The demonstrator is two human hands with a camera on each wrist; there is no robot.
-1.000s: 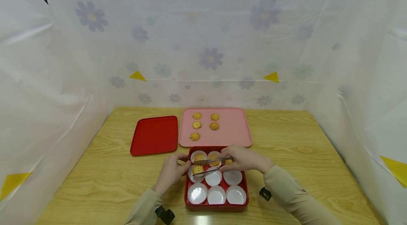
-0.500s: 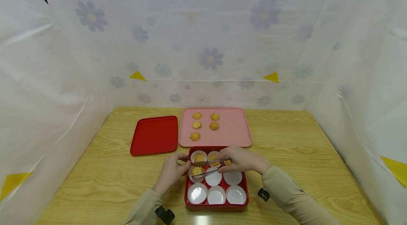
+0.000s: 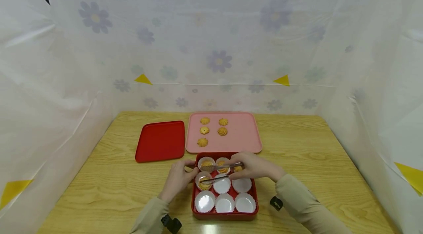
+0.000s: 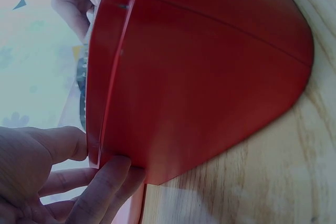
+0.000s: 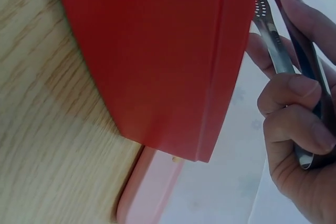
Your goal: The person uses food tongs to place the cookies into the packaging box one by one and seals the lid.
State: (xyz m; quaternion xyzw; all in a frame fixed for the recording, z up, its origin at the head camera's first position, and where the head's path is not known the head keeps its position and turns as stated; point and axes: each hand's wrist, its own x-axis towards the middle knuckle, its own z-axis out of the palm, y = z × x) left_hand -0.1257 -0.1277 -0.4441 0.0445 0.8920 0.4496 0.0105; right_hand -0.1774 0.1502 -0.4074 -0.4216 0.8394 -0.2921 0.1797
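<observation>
Biscuit [image 3: 205,186] in box [image 3: 224,217] at nine o'clock, placing seemingly near done; right hand [image 3: 253,166] gripping spread tongs [image 3: 219,167], left hand [image 3: 179,179] pinching ten-o'clock edge; next calls for lifting clear.

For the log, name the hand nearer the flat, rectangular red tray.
Left. The left hand is just front-right of the tray; the right hand holds silver metal tongs farther right.

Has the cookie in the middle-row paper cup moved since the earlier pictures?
Yes: in the head view, the cookie now sits lower, closer to the near rim of its paper cup, while the red box stays put.
</observation>
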